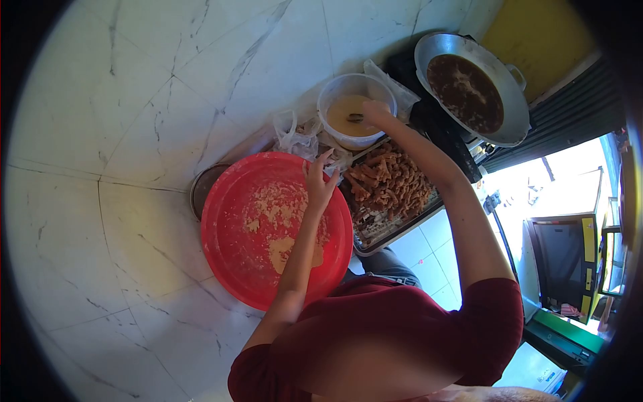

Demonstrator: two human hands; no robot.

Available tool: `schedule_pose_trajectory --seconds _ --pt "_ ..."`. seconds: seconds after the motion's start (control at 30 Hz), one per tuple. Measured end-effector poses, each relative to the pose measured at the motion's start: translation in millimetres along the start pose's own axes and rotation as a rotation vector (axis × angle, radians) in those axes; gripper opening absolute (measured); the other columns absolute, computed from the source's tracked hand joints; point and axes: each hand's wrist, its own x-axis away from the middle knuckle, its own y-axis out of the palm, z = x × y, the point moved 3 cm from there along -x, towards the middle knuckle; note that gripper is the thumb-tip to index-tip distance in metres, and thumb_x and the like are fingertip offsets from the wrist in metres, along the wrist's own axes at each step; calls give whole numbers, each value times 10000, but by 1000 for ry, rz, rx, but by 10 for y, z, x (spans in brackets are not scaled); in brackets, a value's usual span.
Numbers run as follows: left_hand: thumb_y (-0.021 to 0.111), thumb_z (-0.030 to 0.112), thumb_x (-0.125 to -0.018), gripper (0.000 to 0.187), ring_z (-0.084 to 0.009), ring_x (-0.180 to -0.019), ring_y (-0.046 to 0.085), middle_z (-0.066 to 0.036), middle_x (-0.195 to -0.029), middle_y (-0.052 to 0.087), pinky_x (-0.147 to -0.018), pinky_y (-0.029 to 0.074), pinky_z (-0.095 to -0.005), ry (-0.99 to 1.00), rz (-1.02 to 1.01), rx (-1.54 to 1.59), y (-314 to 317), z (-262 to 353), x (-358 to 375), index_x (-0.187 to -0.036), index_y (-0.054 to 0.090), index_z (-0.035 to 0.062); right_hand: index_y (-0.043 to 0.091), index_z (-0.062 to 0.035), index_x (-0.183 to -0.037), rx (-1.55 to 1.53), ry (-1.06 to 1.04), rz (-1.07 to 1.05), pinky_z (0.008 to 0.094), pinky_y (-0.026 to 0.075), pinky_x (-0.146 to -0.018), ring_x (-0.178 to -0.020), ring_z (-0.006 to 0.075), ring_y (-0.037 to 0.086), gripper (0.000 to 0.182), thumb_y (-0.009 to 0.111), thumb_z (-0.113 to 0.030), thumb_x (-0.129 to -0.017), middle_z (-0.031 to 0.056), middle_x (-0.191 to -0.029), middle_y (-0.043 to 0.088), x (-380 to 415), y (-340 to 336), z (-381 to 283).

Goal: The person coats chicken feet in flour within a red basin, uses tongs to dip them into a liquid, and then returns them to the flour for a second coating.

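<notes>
My left hand (319,184) is over the upper right rim of a large red basin (231,268), fingers spread, nothing in them. Loose flour and pale crumbs (281,248) lie in the basin. My right hand (378,114) reaches into a clear plastic tub (331,90) of yellowish liquid (341,110). Its fingers point down around a small dark object (355,118) at the liquid's surface, which I cannot make out. Below the tub, a metal tray (375,244) holds a heap of brown fried pieces (388,177).
A wide metal pan (509,110) of dark, foamy oil (465,90) stands on a black stove (439,134) at the upper right. Crumpled plastic bags (295,137) lie between basin and tub. A round metal lid or pan (201,191) shows behind the basin, by the tiled wall.
</notes>
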Motion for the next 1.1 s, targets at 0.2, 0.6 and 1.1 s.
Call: schedule_pose_trajectory --seconds 0.2,0.6,1.1 --pt "621 140 -779 452 -186 -1015 508 -24 -1040 563 -1047 120 -499 -14 -10 10 3 -29 16 -1216 510 159 650 -89 -1022 -145 2 133 389 507 -751 -845 300 634 411 693 -273 -657 157 -911 653 338 -190 140" --pt "616 156 -786 425 -199 -1037 501 -32 -1056 565 -1048 119 -506 -35 -21 12 0 -34 12 -1200 524 154 574 -156 -1172 -532 -78 556 400 476 -747 -869 316 600 449 620 -310 -753 148 -919 622 1431 -218 158" --pt "610 152 -796 405 -190 -1006 512 -15 -1011 577 -1043 121 -502 -22 -11 21 -4 -7 -1 -1193 525 156 562 -136 -1195 -526 -29 404 390 473 -790 -904 311 598 461 612 -294 -764 134 -973 630 1490 5 169"
